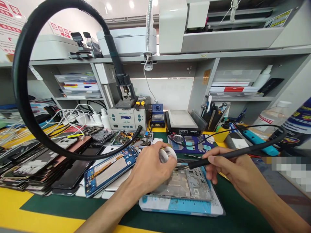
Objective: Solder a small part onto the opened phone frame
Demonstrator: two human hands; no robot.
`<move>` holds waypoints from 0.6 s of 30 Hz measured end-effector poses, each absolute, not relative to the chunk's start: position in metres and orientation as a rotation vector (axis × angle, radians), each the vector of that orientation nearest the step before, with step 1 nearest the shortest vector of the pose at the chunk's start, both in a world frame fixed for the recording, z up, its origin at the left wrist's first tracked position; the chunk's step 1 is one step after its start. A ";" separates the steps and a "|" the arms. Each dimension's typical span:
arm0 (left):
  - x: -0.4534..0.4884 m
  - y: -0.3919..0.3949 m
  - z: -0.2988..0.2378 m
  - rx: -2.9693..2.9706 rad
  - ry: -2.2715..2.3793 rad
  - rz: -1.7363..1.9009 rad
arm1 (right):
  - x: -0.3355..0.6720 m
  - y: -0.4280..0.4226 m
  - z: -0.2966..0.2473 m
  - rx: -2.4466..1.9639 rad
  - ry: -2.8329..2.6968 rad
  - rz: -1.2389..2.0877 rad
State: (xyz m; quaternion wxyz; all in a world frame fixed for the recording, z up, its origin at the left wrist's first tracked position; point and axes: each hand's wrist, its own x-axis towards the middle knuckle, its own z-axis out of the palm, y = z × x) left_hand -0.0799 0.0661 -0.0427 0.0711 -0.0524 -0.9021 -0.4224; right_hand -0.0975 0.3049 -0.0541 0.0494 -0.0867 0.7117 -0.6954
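Note:
My left hand [148, 168] is closed around a small white spool [167, 154], held just above an opened phone frame [188, 186]. My right hand [227, 166] grips a black soldering iron handle [233, 154] like a pen; its tip points left toward the upper edge of the phone frame, next to the spool. The phone frame lies on a blue-and-white holder [182, 205] on the green mat [230, 210]. The iron's black cable [255, 127] arcs back toward the right.
A blue phone board [110, 170] and piles of dark phone screens [36, 165] fill the left. A thick black hose [21, 87] loops overhead to a rework station [127, 118]. A hot plate [183, 121], tool cup [215, 116], bottles [274, 116] and spray can [297, 127] stand behind and right.

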 end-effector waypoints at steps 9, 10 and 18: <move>-0.082 0.067 -0.045 -0.159 -2.717 -1.247 | -0.096 0.304 -0.052 -0.261 2.176 -2.127; -0.082 0.067 -0.045 -0.161 -2.717 -1.247 | -0.096 0.304 -0.052 -0.262 2.178 -2.126; -0.083 0.068 -0.047 -0.170 -2.708 -1.249 | -0.095 0.303 -0.051 -0.261 2.182 -2.127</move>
